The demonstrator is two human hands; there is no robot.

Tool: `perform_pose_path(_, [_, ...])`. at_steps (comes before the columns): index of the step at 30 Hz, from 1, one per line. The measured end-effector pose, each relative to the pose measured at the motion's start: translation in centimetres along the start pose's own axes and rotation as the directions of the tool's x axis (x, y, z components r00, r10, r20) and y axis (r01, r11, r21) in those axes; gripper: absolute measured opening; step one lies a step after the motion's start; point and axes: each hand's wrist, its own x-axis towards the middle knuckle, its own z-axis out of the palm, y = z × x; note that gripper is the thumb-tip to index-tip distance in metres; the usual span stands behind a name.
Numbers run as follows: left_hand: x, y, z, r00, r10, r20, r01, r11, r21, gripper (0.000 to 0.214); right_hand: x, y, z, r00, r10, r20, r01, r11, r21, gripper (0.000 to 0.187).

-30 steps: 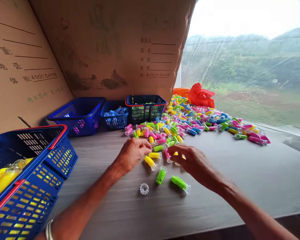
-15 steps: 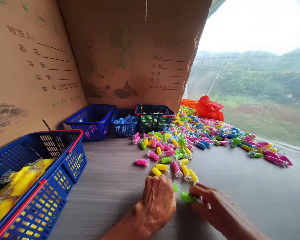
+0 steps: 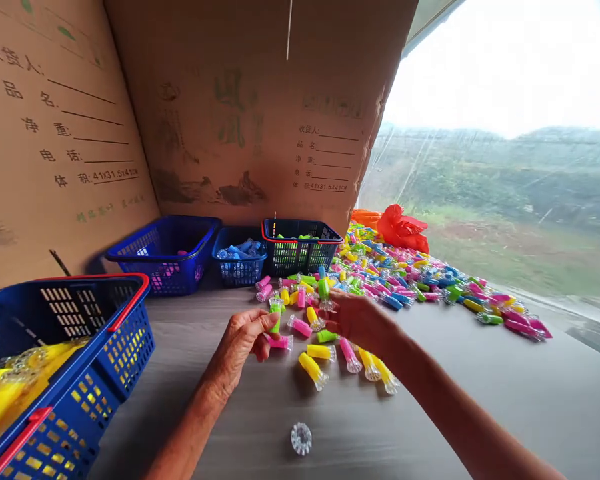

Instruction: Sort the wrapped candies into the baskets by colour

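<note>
My left hand [image 3: 243, 340] is closed, pinching a small green plastic tube with a clear end [image 3: 275, 320] between thumb and fingers, just above a pink tube on the table. Farther right, my right hand [image 3: 357, 319] reaches forward with its fingers round the clear flared end of another green tube [image 3: 324, 289]; its fingertips are partly hidden. Yellow tubes [image 3: 313, 371] and pink tubes [image 3: 350, 355] with clear flared ends lie loose between and below my hands. Close to me, a clear ring-shaped piece [image 3: 301, 439] lies alone on the table.
At left stands a large blue basket [image 3: 125, 340] holding yellow pieces. Along the back are a blue basket [image 3: 170, 270], a smaller one with blue pieces [image 3: 240, 270] and a dark one with green pieces [image 3: 303, 257]. Cardboard [image 3: 200, 100] rises behind; a mixed pile [image 3: 395, 273] spreads right by the window.
Both hands have moved forward, away from me, from the near edge of the loose tubes, each now with a green tube. The clear ring-shaped piece now shows. The view has shifted slightly.
</note>
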Motion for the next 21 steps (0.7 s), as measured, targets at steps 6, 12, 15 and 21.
perform_pose_path(6, [0.1, -0.1, -0.1, 0.998, -0.015, -0.068, 0.015, 1.0, -0.001, 0.045, 9.6, -8.6, 2.6, 0.943, -0.253, -0.218, 0.244, 0.967, -0.067, 0.015])
perform_pose_path(12, [0.3, -0.4, -0.5, 0.994, -0.004, -0.113, 0.006, 1.0, 0.025, 0.046, 8.0, -8.7, 1.3, 0.895, -0.407, -0.184, 0.361, 0.902, -0.237, 0.014])
perform_pose_path(15, [-0.1, -0.6, -0.2, 0.996, 0.003, -0.094, 0.002, 0.999, 0.052, 0.045, 3.6, -5.6, -1.6, 0.831, -0.522, -0.193, 0.397, 0.799, -0.452, 0.023])
perform_pose_path(21, [2.7, 5.0, 1.7, 0.981, 0.16, -0.107, -0.138, 0.972, 0.19, 0.048, -4.3, 0.8, -7.3, 0.629, -0.643, -0.436, 0.333, 0.73, -0.596, 0.026])
